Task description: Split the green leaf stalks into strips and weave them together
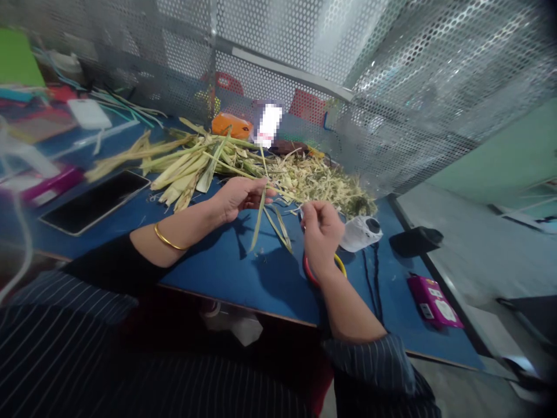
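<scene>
My left hand [246,196], with a gold bangle at the wrist, pinches a long pale-green strip of husk [259,217] over the blue table. Strip ends hang down below the fingers. To its right, my right hand [321,232] is closed, fingertips pressed together; whatever it may hold is too small to make out. Behind both hands lie a bundle of pale husk leaves [185,168] on the left and a heap of shredded husk [317,180] on the right. A red and yellow curved object [310,271] lies partly hidden under my right wrist.
A black phone [96,202] lies left on the blue table [278,284]. To the right are a white roll [361,233], a black case [415,241] and a purple packet [436,302]. An orange packet [232,124] sits before the perforated metal screen [278,64].
</scene>
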